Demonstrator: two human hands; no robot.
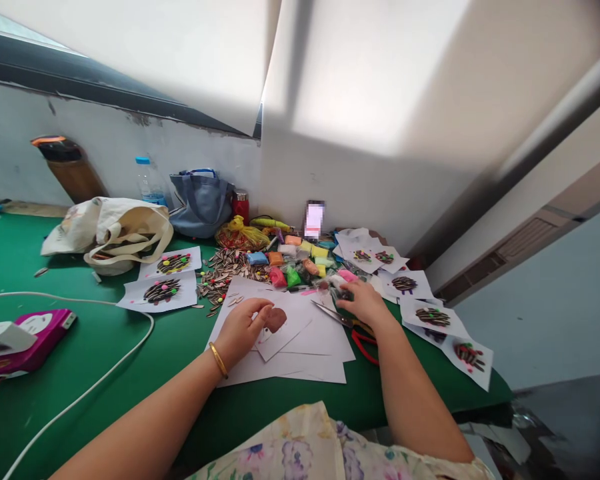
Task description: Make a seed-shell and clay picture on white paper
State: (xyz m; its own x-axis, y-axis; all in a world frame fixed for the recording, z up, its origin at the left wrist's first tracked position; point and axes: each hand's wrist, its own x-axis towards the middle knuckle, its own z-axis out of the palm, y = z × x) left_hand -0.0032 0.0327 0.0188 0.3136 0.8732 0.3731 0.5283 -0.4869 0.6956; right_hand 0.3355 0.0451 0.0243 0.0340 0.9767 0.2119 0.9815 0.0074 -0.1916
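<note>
My left hand [244, 328], with a gold bangle at the wrist, is over the white papers [305, 367]. Its thumb and fingers are drawn together, and whatever they may hold is hidden. Right beside those fingertips, a flat brown clay shape [276, 320] lies on a small white sheet. My right hand [365, 303] reaches over the scissors [347, 320], which have red handles. Its bent fingers close on a clear plastic packet [341, 292] with something dark in it, partly covered by the fingers. Close by are colored clay packets [293, 275] and a pink piece [348, 275].
Loose sunflower seeds [230, 267] spread left of the clay. Sheets with seed pictures lie left [163, 292] and right [433, 316]. A phone [314, 220] leans on the wall. Bags [200, 203], a bottle [150, 183], a magenta power strip [45, 333] and white cable [105, 370] occupy the left.
</note>
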